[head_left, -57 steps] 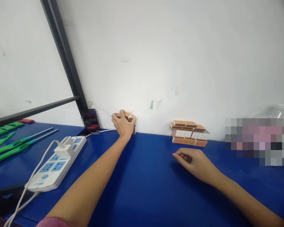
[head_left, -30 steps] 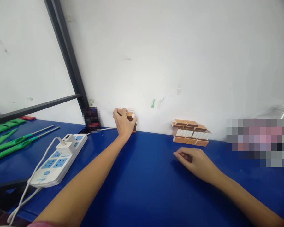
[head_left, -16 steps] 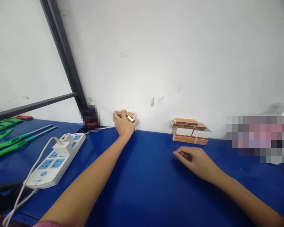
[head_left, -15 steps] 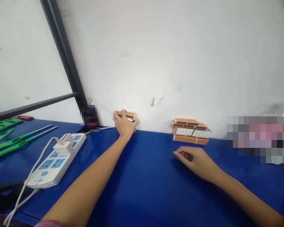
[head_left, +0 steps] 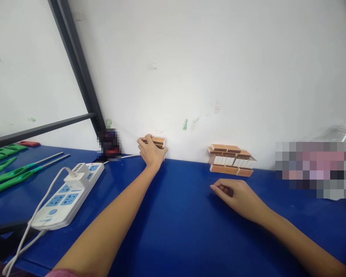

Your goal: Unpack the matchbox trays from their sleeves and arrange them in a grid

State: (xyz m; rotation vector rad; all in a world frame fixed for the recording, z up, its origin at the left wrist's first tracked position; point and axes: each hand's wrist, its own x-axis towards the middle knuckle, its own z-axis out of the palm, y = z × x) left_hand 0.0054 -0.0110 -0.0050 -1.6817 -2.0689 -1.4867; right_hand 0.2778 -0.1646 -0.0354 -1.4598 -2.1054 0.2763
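The small stack of orange, brown and white matchbox-like boxes (head_left: 231,161) stands on the shiny blue desk (head_left: 173,215), right by the white wall (head_left: 173,77). It has flat boxes at the bottom and top, with white upright pieces between them.

Well to the left of that stack, by the same wall, I have my left hand (head_left: 152,154). Its fingers are bent, part way open, over and around a flat orange box with dark brown sides (head_left: 158,142). They touch it, but I cannot tell how tight they squeeze.

My right hand (head_left: 233,196) is near the stack, just in front of it and not touching. Its fingers are curled in, thumb tip by the pointing finger, and I see nothing in them.

Far left of the stack is a long white plastic power strip with blue sockets (head_left: 56,214). Even farther left lie long green handles with thin metal rods (head_left: 4,187). Right of the stack is a clear jar-like container (head_left: 337,135), mostly hidden by blur.
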